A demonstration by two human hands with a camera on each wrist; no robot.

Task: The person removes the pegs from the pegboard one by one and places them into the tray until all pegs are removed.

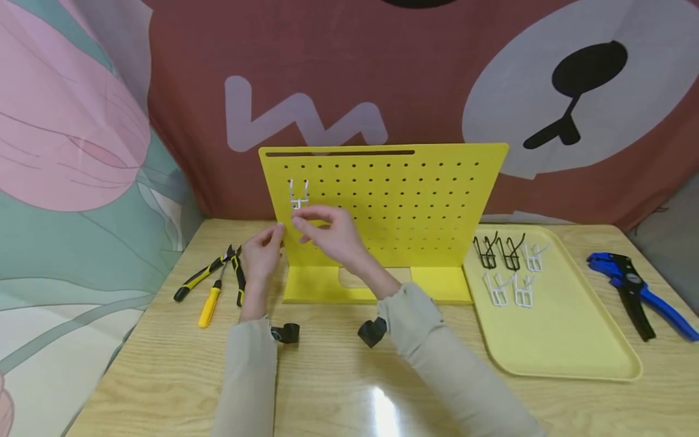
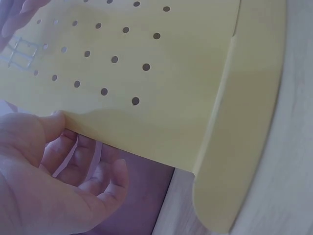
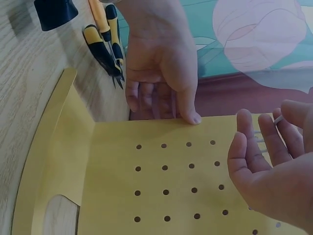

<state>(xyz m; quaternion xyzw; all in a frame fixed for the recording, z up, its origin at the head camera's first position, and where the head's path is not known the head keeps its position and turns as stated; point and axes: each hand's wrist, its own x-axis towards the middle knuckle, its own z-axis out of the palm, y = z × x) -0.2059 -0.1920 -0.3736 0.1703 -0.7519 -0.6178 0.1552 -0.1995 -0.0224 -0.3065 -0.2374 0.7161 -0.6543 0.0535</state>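
A yellow pegboard (image 1: 382, 258) stands upright on its base on the wooden table. My left hand (image 1: 263, 252) grips its left edge, thumb on the front face and the other fingers behind, as the left wrist view shows. Against the upper left of the board is a white wire hook (image 1: 299, 200) with two prongs pointing up. My right hand (image 1: 333, 233) pinches the lower part of this hook between thumb and fingers. Its lower end is hidden by the fingers in the head view.
A yellow tray (image 1: 562, 340) on the right holds black wire hooks (image 1: 510, 254) and white wire hooks (image 1: 523, 296). Beyond it lie blue-and-black pliers (image 1: 633, 282). Left of the board are black-and-yellow cutters (image 1: 199, 282) and a yellow-handled screwdriver (image 1: 210, 306). A printed cloth (image 1: 415, 91) hangs behind.
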